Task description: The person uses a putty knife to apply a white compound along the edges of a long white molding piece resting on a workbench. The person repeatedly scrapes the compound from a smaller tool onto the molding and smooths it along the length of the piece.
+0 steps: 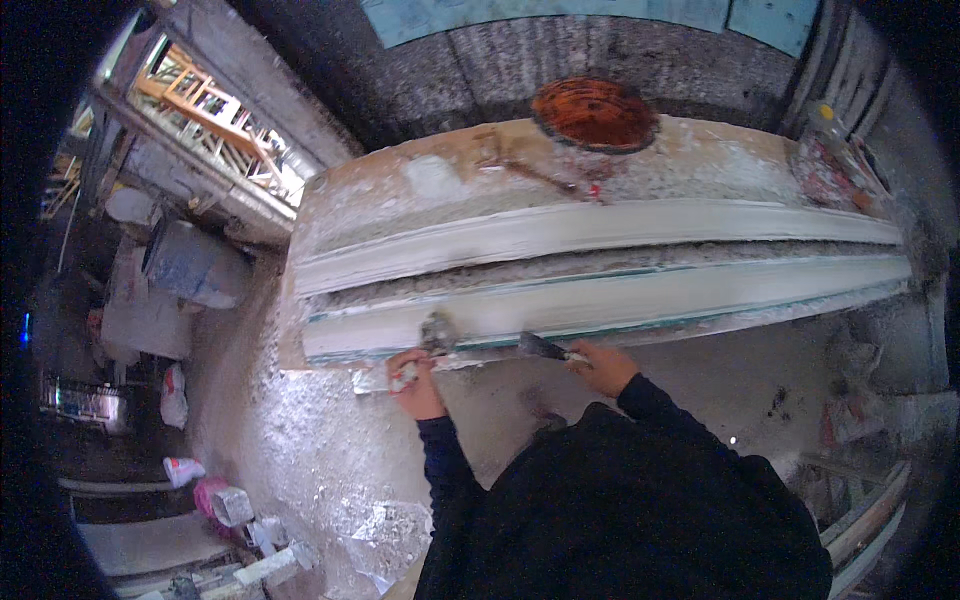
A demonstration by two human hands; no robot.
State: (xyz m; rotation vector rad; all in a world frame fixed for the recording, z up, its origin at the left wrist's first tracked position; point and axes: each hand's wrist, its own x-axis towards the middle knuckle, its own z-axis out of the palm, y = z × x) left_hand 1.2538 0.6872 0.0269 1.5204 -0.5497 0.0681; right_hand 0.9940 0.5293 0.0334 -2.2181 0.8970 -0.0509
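Observation:
Two long white moulded strips lie side by side across the work table: a far strip and a near strip with green edges. Closed round a pale handle, my left hand holds a small tool with a blurred, grey, smeared head over the near strip's left part. My right hand grips a putty knife by its light handle. Its dark blade points left, close to the near strip's front edge. Whether either tool touches the strip I cannot tell.
An orange-brown round dish sits at the table's far side, near a hammer-like tool. Plastic bags lie at the far right corner. A blue-grey barrel stands left of the table. White-splattered floor surrounds me.

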